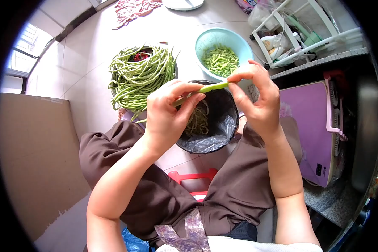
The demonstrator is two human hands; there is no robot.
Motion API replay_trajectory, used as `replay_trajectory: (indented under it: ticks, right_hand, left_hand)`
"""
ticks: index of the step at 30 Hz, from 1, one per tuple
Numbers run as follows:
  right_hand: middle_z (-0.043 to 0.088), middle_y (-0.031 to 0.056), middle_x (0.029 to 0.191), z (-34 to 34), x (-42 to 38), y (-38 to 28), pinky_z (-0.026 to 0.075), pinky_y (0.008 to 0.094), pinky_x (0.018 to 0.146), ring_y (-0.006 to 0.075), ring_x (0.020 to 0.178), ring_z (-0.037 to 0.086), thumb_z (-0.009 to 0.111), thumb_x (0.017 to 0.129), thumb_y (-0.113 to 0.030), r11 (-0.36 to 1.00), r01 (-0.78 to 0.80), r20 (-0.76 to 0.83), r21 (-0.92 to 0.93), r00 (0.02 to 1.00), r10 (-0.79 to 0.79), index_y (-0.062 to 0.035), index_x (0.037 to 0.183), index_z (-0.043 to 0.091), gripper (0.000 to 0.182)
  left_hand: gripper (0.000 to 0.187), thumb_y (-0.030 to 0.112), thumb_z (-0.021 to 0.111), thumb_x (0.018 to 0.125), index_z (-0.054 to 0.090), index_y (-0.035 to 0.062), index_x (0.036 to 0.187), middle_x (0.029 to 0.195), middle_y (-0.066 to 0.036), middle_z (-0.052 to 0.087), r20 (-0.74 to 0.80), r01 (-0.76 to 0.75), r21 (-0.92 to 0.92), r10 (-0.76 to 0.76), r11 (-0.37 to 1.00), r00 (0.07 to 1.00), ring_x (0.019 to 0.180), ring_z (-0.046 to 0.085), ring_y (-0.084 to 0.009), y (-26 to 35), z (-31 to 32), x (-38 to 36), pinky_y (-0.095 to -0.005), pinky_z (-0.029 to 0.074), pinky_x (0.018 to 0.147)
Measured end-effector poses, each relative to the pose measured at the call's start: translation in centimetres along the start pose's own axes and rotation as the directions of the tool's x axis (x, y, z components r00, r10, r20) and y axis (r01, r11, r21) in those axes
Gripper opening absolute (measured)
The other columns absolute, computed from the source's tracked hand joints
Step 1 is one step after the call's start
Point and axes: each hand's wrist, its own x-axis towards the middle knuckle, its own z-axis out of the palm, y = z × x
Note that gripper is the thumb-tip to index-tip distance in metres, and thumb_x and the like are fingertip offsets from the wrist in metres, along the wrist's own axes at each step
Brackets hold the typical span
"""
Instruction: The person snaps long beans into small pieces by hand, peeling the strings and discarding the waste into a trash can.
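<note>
A green bean piece [214, 87] is stretched between my two hands, above a black-lined bin [220, 122]. My left hand [169, 110] pinches its left end between thumb and fingers. The thumb and forefinger of my right hand [258, 98] close on its right end. Beans' trimmings [198, 122] lie inside the bin. Long green beans [145, 80] are heaped in a round container at the left, with something red in the middle. Behind the bin stands a light blue bowl [201, 42] with short cut bean pieces [221, 61].
A white rack [281, 21] with bags and bottles stands at the upper right. Below it is a purple board [306, 126]. A cardboard sheet [38, 159] is on the left. Between my legs shows a red stool [193, 175]. A patterned cloth [134, 10] lies on the far floor.
</note>
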Motion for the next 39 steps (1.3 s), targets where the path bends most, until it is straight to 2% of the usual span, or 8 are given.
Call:
replay_trajectory:
  ticks: [6, 17, 20, 23, 29, 35, 37, 39]
  right_hand:
    - [0.06, -0.0008, 0.082, 1.0, 0.3, -0.5, 0.034, 0.0442, 0.098, 0.0181, 0.081, 0.058, 0.07, 0.066, -0.011, 0.935, 0.221, 0.034, -0.278, 0.975, -0.22, -0.0133, 0.084, 0.066, 0.019]
    - [0.058, 0.0015, 0.073, 2.6, 0.5, -1.7, 0.039, 0.0411, 0.088, 0.0187, 0.073, 0.057, 0.064, 0.062, -0.001, 0.887, 0.246, -0.022, -0.39, 0.961, -0.276, -0.0089, 0.073, 0.058, 0.015]
    - [0.056, 0.0045, 0.071, 2.9, 0.4, -1.7, 0.039, 0.0339, 0.081, 0.0207, 0.069, 0.057, 0.063, 0.068, -0.004, 0.999, -0.041, -0.157, 0.023, 0.987, 0.044, -0.0079, 0.073, 0.058, 0.008]
    - [0.063, 0.0043, 0.082, 3.3, 0.4, -2.3, 0.043, 0.0271, 0.08, 0.0159, 0.078, 0.059, 0.058, 0.087, -0.008, 0.581, -0.381, 0.079, 0.719, 0.875, 0.477, -0.0027, 0.087, 0.061, 0.006]
    - [0.063, 0.0056, 0.091, 2.5, 0.9, 1.3, 0.045, 0.0275, 0.08, 0.0137, 0.086, 0.059, 0.053, 0.092, -0.013, 0.058, -0.196, 0.118, 0.979, 0.772, 0.624, -0.0018, 0.099, 0.058, 0.014]
    - [0.051, -0.0013, 0.074, 2.3, 0.6, -0.2, 0.04, 0.0247, 0.066, 0.0101, 0.064, 0.046, 0.054, 0.09, -0.01, 0.192, -0.432, 0.244, 0.881, 0.764, 0.598, -0.0025, 0.096, 0.057, 0.01]
    - [0.047, -0.0018, 0.069, 2.7, 0.5, -1.5, 0.035, 0.0243, 0.062, 0.0098, 0.06, 0.043, 0.061, 0.084, -0.01, 0.752, -0.435, 0.146, 0.494, 0.895, 0.422, -0.0049, 0.091, 0.062, 0.008]
    - [0.042, 0.0015, 0.063, 2.6, 0.8, -1.7, 0.032, 0.0288, 0.064, 0.0146, 0.057, 0.043, 0.07, 0.075, -0.012, 0.992, -0.124, 0.003, 0.041, 0.992, 0.124, -0.01, 0.081, 0.065, 0.008]
  left_hand:
    - [0.013, 0.0, 0.068, 0.075, 0.066, 0.0034, 0.087, 0.076, -0.008, 0.062, -0.075, -0.144, 0.142, 0.156, 0.979, 0.985, 0.066, 0.062, -0.0224, 0.9, 0.0, 0.3, -0.03, 0.05, 0.057]
    - [0.023, -0.004, 0.067, 0.074, 0.067, 0.0025, 0.097, 0.082, -0.01, 0.065, -0.039, -0.2, 0.181, 0.21, 0.963, 0.977, 0.07, 0.063, -0.0184, 0.8, 0.4, -0.1, -0.0254, 0.05, 0.062]
    - [0.016, 0.001, 0.068, 0.076, 0.065, 0.004, 0.091, 0.078, -0.01, 0.065, -0.122, -0.157, 0.058, 0.163, 0.986, 0.979, 0.066, 0.063, -0.0233, 1.1, 0.8, -0.1, -0.0296, 0.05, 0.06]
    - [0.014, 0.0, 0.067, 0.077, 0.065, 0.0026, 0.091, 0.078, -0.009, 0.065, -0.148, -0.08, -0.06, 0.07, 0.995, 0.986, 0.065, 0.063, -0.0186, 1.1, 0.7, -0.1, -0.0274, 0.051, 0.06]
    - [0.013, 0.001, 0.065, 0.084, 0.063, -0.0007, 0.096, 0.089, -0.001, 0.063, -0.012, 0.155, -0.272, -0.165, 0.95, 0.986, 0.079, 0.059, -0.0073, 0.8, 0.2, -0.4, -0.0203, 0.047, 0.072]
    - [0.019, 0.004, 0.063, 0.087, 0.062, -0.0032, 0.105, 0.094, -0.005, 0.066, 0.046, 0.273, -0.424, -0.281, 0.863, 0.959, 0.082, 0.06, -0.008, 0.3, -0.3, -0.5, -0.0199, 0.047, 0.075]
    - [0.018, 0.005, 0.063, 0.086, 0.064, -0.0017, 0.102, 0.09, -0.004, 0.067, 0.018, 0.266, -0.469, -0.292, 0.842, 0.956, 0.078, 0.06, -0.0068, 0.5, -0.1, -0.3, -0.0198, 0.047, 0.07]
    - [0.016, 0.006, 0.064, 0.085, 0.067, -0.0002, 0.1, 0.087, -0.003, 0.068, -0.005, 0.259, -0.515, -0.305, 0.817, 0.952, 0.075, 0.06, -0.0056, 0.8, 0.0, -0.3, -0.0197, 0.047, 0.064]
